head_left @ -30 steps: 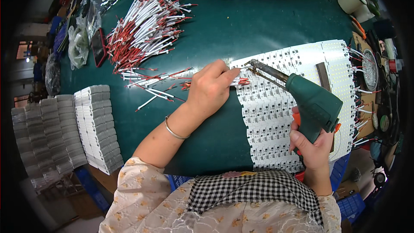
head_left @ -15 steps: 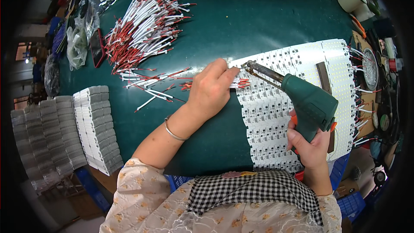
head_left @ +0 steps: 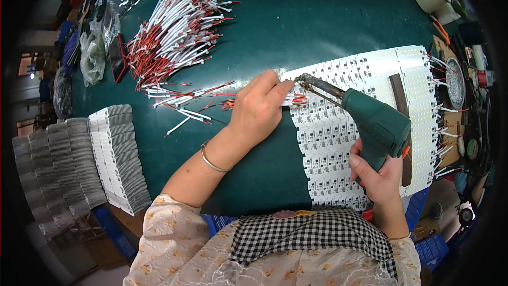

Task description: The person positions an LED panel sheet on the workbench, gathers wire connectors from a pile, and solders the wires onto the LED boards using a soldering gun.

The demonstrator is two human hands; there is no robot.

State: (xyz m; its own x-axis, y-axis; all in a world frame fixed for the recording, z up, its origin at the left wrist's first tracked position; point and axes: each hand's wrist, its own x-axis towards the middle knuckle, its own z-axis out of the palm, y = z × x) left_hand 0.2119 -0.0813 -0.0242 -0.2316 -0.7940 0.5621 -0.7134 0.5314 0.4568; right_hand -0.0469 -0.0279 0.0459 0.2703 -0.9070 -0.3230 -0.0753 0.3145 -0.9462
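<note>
- At the upper left corner of the white boards, the left hand is working just beside the metal tip of the green soldering gun.
- The left grip is clamping a bundle of red-and-white wires, with ends showing on 2 sides of the hand; what the fingertips are pinching is too hidden to tell.
- The right hand is wrapping around the gun's handle, its grip clamped; whether a finger is pressing a trigger, I cannot tell.
- Doing this well is probably depending on steadiness: the right wrist holding the tip lightly at the joint, the left fingers keeping the wire still.
- The left index fingertip is sitting so near the tip that a small slip would, I judge, be risking a burn.
- The gun is hanging over the boards, its barrel pointing to the upper left; its long axis is running diagonally from the rear at lower right, with the handle slanting down toward the person.
- The bundle is lying roughly left to right, its right ends pointing across the boards' left edge.
</note>
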